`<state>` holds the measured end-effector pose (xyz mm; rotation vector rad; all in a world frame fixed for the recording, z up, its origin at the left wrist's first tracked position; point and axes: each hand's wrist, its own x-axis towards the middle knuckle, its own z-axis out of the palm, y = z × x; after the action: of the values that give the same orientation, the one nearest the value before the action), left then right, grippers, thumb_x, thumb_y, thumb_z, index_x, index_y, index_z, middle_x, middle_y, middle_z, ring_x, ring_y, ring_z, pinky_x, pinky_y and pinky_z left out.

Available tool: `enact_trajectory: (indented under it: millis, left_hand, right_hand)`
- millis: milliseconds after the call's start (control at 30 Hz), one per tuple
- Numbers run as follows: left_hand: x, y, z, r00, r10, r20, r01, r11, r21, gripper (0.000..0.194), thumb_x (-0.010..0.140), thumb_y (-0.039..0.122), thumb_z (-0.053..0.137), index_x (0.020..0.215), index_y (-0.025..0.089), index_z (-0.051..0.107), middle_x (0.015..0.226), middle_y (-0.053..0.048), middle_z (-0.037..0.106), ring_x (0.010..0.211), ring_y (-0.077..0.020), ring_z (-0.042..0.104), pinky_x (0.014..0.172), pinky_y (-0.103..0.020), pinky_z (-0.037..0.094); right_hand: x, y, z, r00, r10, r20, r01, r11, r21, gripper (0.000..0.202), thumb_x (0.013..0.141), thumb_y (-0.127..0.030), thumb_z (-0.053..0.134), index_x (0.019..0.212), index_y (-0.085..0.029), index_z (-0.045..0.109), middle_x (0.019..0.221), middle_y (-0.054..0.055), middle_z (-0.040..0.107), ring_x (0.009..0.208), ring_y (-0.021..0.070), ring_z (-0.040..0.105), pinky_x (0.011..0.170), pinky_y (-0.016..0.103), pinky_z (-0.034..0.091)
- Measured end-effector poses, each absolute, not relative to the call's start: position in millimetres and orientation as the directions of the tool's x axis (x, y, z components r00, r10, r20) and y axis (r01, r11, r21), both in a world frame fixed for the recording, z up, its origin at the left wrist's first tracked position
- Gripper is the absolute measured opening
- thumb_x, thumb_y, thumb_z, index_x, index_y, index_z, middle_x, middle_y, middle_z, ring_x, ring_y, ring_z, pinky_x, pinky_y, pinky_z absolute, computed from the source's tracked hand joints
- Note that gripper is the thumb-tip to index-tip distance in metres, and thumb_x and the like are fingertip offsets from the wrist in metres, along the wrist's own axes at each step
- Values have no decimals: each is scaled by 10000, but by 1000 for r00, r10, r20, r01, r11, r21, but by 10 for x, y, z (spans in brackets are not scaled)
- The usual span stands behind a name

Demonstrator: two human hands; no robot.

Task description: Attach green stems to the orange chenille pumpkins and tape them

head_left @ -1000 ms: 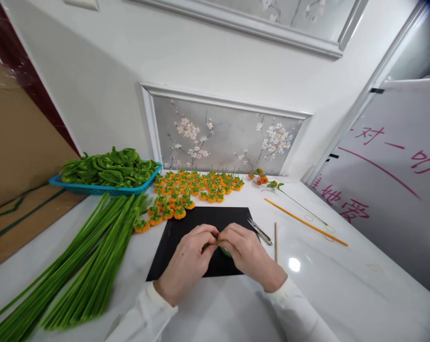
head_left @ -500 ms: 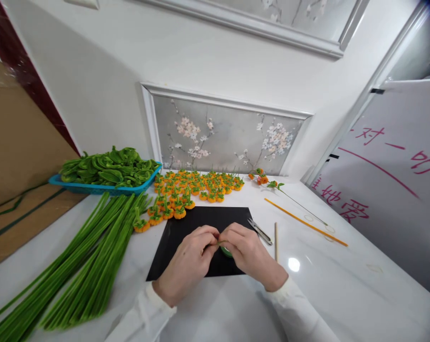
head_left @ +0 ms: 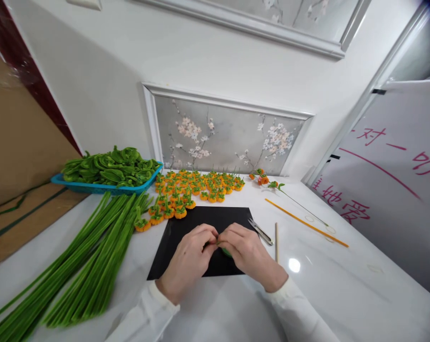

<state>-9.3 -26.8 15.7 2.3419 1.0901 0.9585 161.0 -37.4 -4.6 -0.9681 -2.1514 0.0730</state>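
Note:
Over a black mat, my left hand and my right hand meet at the fingertips. Both are closed in a pinch, and a tiny bit of something thin and greenish shows between them, too small to name. Below the right fingers lies a round green thing, mostly hidden by that hand. Thread snips rest at the mat's right edge. To their right is a thin wooden stick.
Orange flower heads with green tops cluster behind the mat. Green pipe cleaners lie at left, before a blue tray of green leaves. An orange pipe cleaner and a wire-stemmed flower sprig lie at right.
Both hands stay together over the mat, with only slight finger movement. The round green thing is a little more covered by the right hand. The view has shifted very slightly.

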Motion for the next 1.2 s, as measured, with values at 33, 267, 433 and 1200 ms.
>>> enact_trajectory:
  millis: [33, 267, 433, 1200]
  left_hand:
    - [-93, -266, 160, 470, 779, 415, 509, -623, 594, 214, 813, 51, 510, 642, 179, 523, 845, -24, 618, 775, -150, 594, 693, -261, 471]
    - [-102, -275, 162, 499, 766, 405, 508, -638, 579, 234, 843, 68, 458, 656, 178, 546, 848, -29, 611, 774, -150, 581, 676, -260, 464]
    - [-113, -283, 158, 515, 756, 405, 520, -651, 554, 235, 843, 69, 429, 687, 184, 561, 852, -37, 605, 790, -160, 578, 682, -272, 474]
    - [-66, -289, 47, 418, 702, 577, 665, -669, 333, 336, 817, 49, 495, 1093, 233, 548, 776, 12, 650, 786, -182, 636, 959, -435, 407]
  right_hand:
    - [1614, -375, -43, -428, 662, 616, 618, 711, -335, 212, 945, -147, 421, 907, -190, 625, 834, 58, 627, 798, 166, 582, 705, 287, 507]
    - [1626, -374, -38, -444, 646, 621, 605, 727, -324, 210, 952, -159, 415, 915, -187, 620, 843, 64, 621, 801, 168, 578, 698, 286, 501]
    - [1632, -373, -55, -442, 638, 631, 618, 726, -303, 204, 951, -158, 421, 906, -191, 617, 828, 59, 617, 792, 165, 579, 690, 278, 497]
    - [1570, -388, -48, -330, 739, 588, 667, 623, -408, 194, 912, -128, 465, 765, -190, 573, 763, 32, 582, 723, 156, 544, 649, 262, 436]
